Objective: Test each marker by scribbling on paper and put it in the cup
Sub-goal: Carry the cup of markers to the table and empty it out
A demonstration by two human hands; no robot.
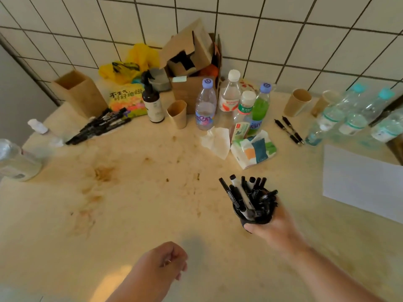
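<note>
Markers [248,196] bristle from a dark cup [247,216] gripped in the right hand [272,227] above the table's [135,203] near middle — the left hand [168,260] hangs loosely curled, holding nothing. White paper [359,182] lies at the right edge; more markers [100,127] toward the far-left corner.

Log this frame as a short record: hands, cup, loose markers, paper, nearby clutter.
right hand: grips the black cup from the side
cup: packed with black markers, tips up
left hand: fingers loosely curled, holds nothing
loose markers: pile at far left of the table
paper: blank white sheet, right side, flat
two pens: lying near the paper cup
clutter: bottles, tissue pack
</note>
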